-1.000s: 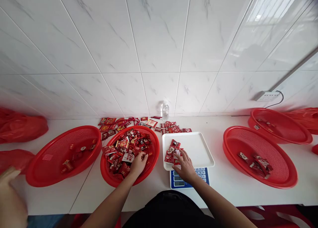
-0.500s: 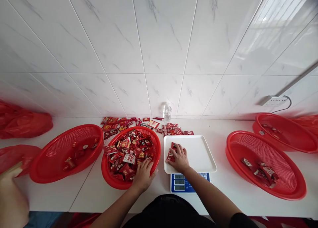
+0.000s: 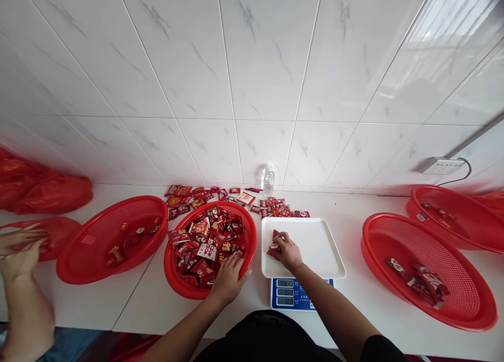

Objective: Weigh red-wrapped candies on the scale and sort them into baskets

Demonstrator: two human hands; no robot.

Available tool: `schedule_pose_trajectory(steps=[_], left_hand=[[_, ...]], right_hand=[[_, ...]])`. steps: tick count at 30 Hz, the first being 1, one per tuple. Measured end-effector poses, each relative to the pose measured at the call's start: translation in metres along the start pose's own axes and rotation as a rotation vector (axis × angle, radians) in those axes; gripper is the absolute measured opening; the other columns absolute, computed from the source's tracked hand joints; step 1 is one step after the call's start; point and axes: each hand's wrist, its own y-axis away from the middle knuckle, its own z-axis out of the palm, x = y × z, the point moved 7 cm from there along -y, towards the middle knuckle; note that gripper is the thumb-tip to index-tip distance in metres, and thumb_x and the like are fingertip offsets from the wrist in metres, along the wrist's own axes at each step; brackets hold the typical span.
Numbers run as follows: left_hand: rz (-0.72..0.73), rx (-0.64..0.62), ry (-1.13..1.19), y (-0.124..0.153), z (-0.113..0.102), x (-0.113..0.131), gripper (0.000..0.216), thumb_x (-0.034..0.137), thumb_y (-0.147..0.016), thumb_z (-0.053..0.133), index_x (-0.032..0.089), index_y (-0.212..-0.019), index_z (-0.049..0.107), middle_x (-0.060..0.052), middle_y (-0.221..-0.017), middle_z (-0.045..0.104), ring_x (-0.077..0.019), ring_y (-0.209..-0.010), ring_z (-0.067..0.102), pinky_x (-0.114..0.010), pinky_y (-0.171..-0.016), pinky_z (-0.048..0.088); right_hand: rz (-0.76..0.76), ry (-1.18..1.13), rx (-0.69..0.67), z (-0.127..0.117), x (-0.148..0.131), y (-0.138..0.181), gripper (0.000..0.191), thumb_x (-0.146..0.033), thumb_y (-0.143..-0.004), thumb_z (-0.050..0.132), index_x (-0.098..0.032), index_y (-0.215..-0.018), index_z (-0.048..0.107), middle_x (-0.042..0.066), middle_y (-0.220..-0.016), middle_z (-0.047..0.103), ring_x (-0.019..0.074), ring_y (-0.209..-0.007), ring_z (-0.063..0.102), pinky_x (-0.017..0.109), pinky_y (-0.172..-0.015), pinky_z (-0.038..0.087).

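My right hand [image 3: 286, 251] is closed round a small bunch of red candy packets [image 3: 273, 245] on the white tray [image 3: 315, 246] of a blue digital scale [image 3: 290, 293]. My left hand [image 3: 228, 278] rests on the near rim of a red mesh basket [image 3: 244, 257] heaped with red candy packets [image 3: 205, 238]; its fingers are spread and hold nothing.
More red baskets: one to the left [image 3: 90, 246] and two to the right [image 3: 464, 299] [image 3: 472, 220], each holding a few packets. Loose packets [image 3: 275, 208] and a water bottle [image 3: 269, 180] sit by the tiled wall. Another person's hand [image 3: 18, 251] is at far left, near red bags [image 3: 43, 191].
My right hand has gathered the packets on the tray into its grip. My left hand has drawn back from inside the basket to its near rim. The other person's hand has risen at left.
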Motion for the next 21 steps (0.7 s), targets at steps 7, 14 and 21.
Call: schedule_pose_trajectory(steps=[7, 14, 21], left_hand=[[0.063, 0.124, 0.044, 0.001, -0.016, 0.008, 0.042, 0.046, -0.085, 0.044, 0.021, -0.117, 0.057, -0.009, -0.126, 0.054, -0.0277, -0.125, 0.039, -0.045, -0.106, 0.030], [0.280, 0.091, 0.135, -0.010, -0.019, 0.082, 0.032, 0.038, -0.089, 0.040, 0.025, -0.114, 0.055, -0.006, -0.111, 0.057, -0.0212, -0.108, 0.050, -0.035, -0.096, 0.039], [0.369, -0.210, -0.165, -0.054, 0.038, 0.123, 0.045, 0.035, -0.079, 0.057, 0.030, -0.123, 0.049, -0.008, -0.127, 0.046, -0.0296, -0.110, 0.046, -0.045, -0.089, 0.041]], right_hand=[[0.322, -0.410, 0.183, -0.028, 0.026, -0.004, 0.043, -0.060, -0.078, 0.044, -0.021, -0.087, 0.058, 0.002, -0.076, 0.062, 0.0161, -0.062, 0.060, 0.028, -0.054, 0.049], [0.571, -0.823, 0.205, -0.031, 0.030, 0.015, 0.051, -0.070, -0.072, 0.044, -0.021, -0.080, 0.051, -0.008, -0.043, 0.042, 0.0086, -0.031, 0.035, 0.022, -0.027, 0.031], [0.649, -1.011, 0.146, -0.028, 0.024, 0.045, 0.046, -0.064, -0.068, 0.058, -0.019, -0.075, 0.054, -0.003, -0.051, 0.055, 0.0051, -0.032, 0.036, 0.020, -0.029, 0.031]])
